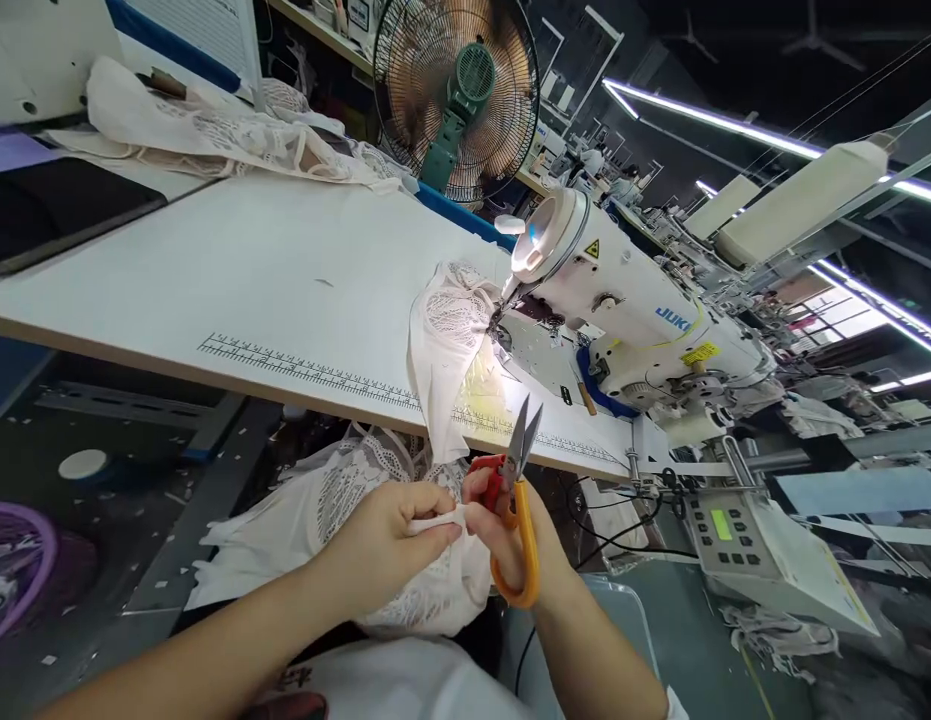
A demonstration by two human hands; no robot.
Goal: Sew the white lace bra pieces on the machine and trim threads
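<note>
Table (285,260) cut off; fingers (426,497) partly hide strip (433,522).

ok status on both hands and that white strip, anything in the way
Left hand pinching white strip. Right hand at strip's other end, holding scissors, blades apart. Lace fabric below hands; nothing seen blocking them.

Blue JUKI lettering (673,319) on white sewing machine (641,275), yellow warning triangle (592,249) near its round end

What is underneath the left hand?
White lace fabric shows on both sides of the left hand. The hand and forearm cover part of it, so that stretch, and anything beneath the fabric, can't be seen.
</note>
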